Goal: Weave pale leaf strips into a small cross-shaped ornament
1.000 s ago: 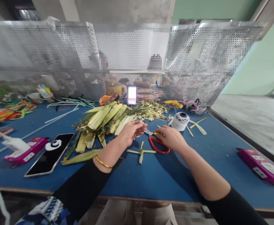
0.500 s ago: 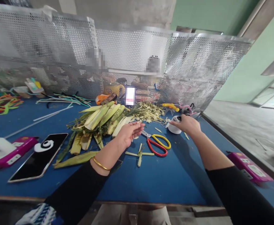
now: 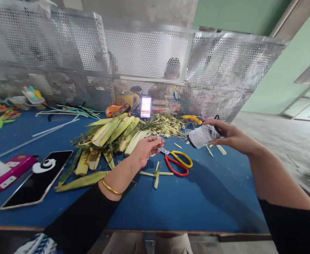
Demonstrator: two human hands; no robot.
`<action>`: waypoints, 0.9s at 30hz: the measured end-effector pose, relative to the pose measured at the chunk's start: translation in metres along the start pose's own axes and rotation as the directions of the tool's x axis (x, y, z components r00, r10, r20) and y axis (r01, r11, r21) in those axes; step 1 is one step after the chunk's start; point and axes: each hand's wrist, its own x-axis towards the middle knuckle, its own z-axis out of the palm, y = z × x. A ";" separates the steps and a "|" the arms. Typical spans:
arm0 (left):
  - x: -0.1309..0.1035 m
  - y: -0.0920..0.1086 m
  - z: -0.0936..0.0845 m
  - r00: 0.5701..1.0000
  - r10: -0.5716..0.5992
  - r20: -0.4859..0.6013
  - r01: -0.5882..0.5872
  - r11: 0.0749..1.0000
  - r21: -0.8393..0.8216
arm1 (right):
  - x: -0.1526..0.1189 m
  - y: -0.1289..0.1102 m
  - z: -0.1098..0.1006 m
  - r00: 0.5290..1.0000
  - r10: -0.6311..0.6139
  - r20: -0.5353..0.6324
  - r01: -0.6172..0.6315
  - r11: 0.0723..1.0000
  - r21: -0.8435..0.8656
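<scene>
My right hand [image 3: 233,135] grips a spool of white thread [image 3: 201,136] by its far end and holds it tilted above the table's right side. My left hand [image 3: 148,150] is closed in a pinch near the table's middle; what sits between thumb and fingers is too small to make out. Just right of it lie scissors [image 3: 178,163] with one red and one yellow handle loop, their blades partly hidden behind my fingers. Below my left hand rests a small cross of green husk strips [image 3: 156,174]. A pile of corn husks [image 3: 112,135] lies to its left.
Shredded husk bits [image 3: 168,126] lie at the back, near a yellow-handled tool [image 3: 192,119]. On the left are a black-screened phone [image 3: 38,181], a magenta device [image 3: 13,173] and coloured strips [image 3: 72,112]. A perforated metal screen [image 3: 149,53] borders the blue table [image 3: 186,208].
My right hand has lifted the spool off the table and tipped it onto its side, moving a little right. My left hand keeps its pinch in nearly the same place.
</scene>
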 end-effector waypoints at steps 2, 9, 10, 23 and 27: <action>0.000 0.000 0.000 0.999 0.031 0.006 -0.032 0.999 0.025 | -0.003 -0.006 0.003 0.999 -0.012 0.031 0.011 1.000 0.017; 0.001 -0.003 -0.001 0.989 0.038 0.142 -0.045 0.998 0.044 | -0.010 -0.012 0.019 0.998 -0.020 0.056 0.007 0.978 0.209; 0.001 -0.003 -0.002 0.984 0.032 0.176 -0.039 0.999 0.035 | -0.010 -0.011 0.022 0.998 -0.025 0.056 0.011 0.969 0.245; -0.002 -0.003 -0.003 0.924 -0.072 0.377 0.089 0.996 -0.028 | -0.015 0.004 0.056 0.996 -0.087 -0.029 0.092 0.967 0.239; -0.003 -0.004 -0.005 0.918 -0.071 0.389 0.088 0.996 -0.026 | -0.016 0.004 0.057 0.994 -0.104 -0.026 0.107 0.965 0.238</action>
